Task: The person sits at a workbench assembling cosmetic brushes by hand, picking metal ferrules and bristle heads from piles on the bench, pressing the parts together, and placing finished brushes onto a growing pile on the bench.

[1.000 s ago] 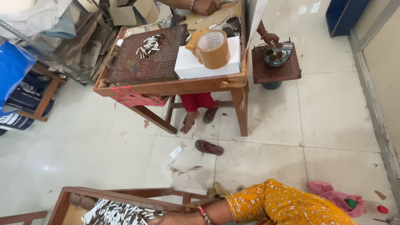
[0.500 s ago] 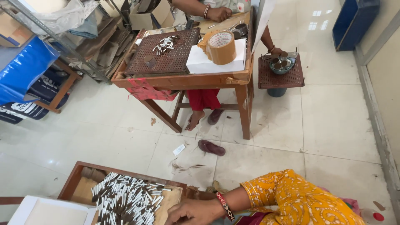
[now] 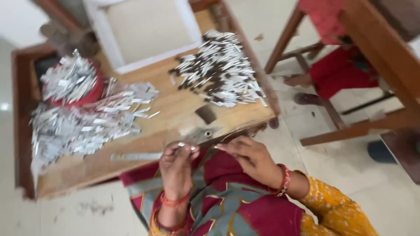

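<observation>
My left hand (image 3: 177, 164) and my right hand (image 3: 248, 156) meet over my lap at the near edge of a low wooden tray table (image 3: 144, 126). Together they hold a thin dark stick (image 3: 217, 140) with a small silvery strip at the left fingertips. On the tray lie a heap of dark sticks with pale ends (image 3: 221, 70) at the right and a big heap of silvery paper strips (image 3: 83, 118) at the left. The picture is blurred by motion.
A white shallow box (image 3: 146, 30) sits at the tray's far side. A red bowl (image 3: 94, 91) is buried under strips at the left. Another person's foot (image 3: 297, 80) and red clothing (image 3: 337, 74) show under a second wooden table (image 3: 385, 48) at the right.
The view has swung down from the far table to my own tray and lap. My right hand left the stick heap and both hands now hold a stick together.
</observation>
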